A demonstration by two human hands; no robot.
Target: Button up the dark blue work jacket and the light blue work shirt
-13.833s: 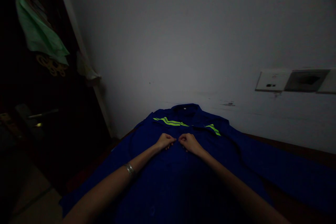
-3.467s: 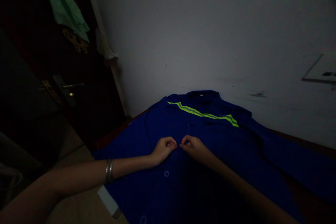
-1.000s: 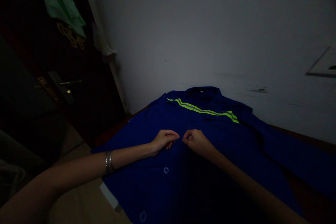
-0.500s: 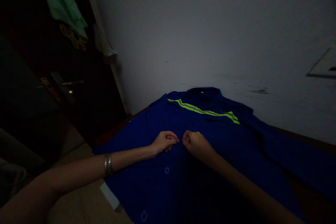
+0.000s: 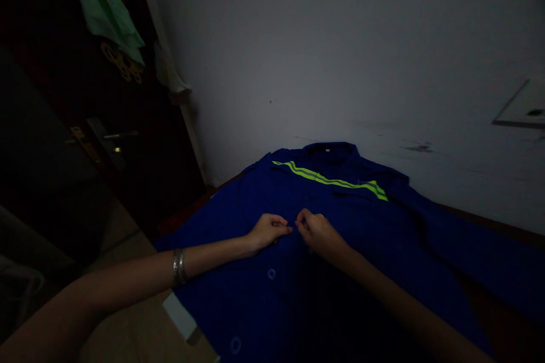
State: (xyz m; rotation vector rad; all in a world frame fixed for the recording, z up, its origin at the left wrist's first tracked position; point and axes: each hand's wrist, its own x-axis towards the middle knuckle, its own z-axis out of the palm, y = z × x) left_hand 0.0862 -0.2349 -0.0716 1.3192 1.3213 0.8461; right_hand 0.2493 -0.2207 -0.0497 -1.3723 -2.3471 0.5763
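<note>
Head view, lighting: dim; fine detail of the dark fabric is hard to read.
Blue jacket (image 5: 293, 264): spread front up on a dark reddish surface (image 5: 183, 211), beneath both hands, collar (image 5: 349, 152) toward the wall (image 5: 306, 57).
Reflective band (image 5: 336, 182): yellow-green with a grey centre stripe, running across the chest.
Long sleeve (image 5: 481, 258): stretched out to the right, along the wall side.
Left hand (image 5: 267, 232): at the jacket's middle front; thumb and index finger brought near each other, tips directed toward the other hand. Whether fabric is gripped cannot be told.
Right hand (image 5: 319, 232): just beside the left, a narrow gap between them; fingers curled, thumb and index drawn together at the front. Hold on the cloth cannot be confirmed.
Round buttons (image 5: 271, 274): two pale rings visible lower on the front, nearer the wearer of the camera.
Bracelets (image 5: 179, 265): silver-coloured, on the left wrist.
White block-shaped item (image 5: 181, 316): beside the jacket's lower left edge.
Door (image 5: 157, 142): dark, at left, with a metal handle (image 5: 121, 135); green cloth (image 5: 108, 17) hanging on it.
</note>
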